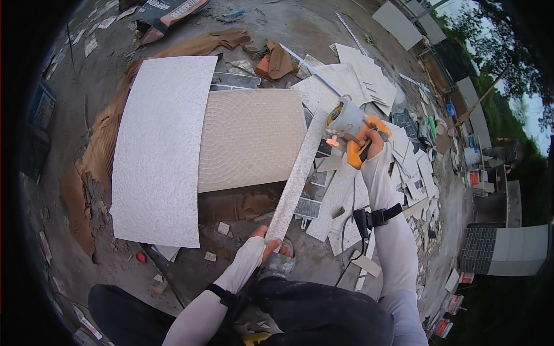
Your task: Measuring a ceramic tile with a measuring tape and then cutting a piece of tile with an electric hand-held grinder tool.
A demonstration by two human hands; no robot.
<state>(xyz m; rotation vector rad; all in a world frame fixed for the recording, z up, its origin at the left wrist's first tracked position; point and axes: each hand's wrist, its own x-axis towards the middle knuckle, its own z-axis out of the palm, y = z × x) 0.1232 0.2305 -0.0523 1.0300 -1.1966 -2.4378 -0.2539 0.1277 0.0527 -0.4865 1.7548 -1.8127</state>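
Note:
My right hand (372,141) grips an orange-and-grey handheld power cutter (353,123) with a round blade, held just right of the upper end of a long, narrow speckled tile strip (299,173). My left hand (264,245) has its fingers round the strip's lower end, just above my sandalled foot (271,266). A square beige tile (248,132) with an arched pattern lies left of the strip, beside a large white speckled tile (156,150). A black cable (349,271) hangs down near my right forearm, which has a black strap on it.
Offcuts and stacked tiles (363,75) cover the ground on the right. Torn cardboard (86,202) lies at the left, with a small red lid (140,258). A dark torn sack (167,17) is at the top. Boards, buckets (473,179) and trees stand along the right edge.

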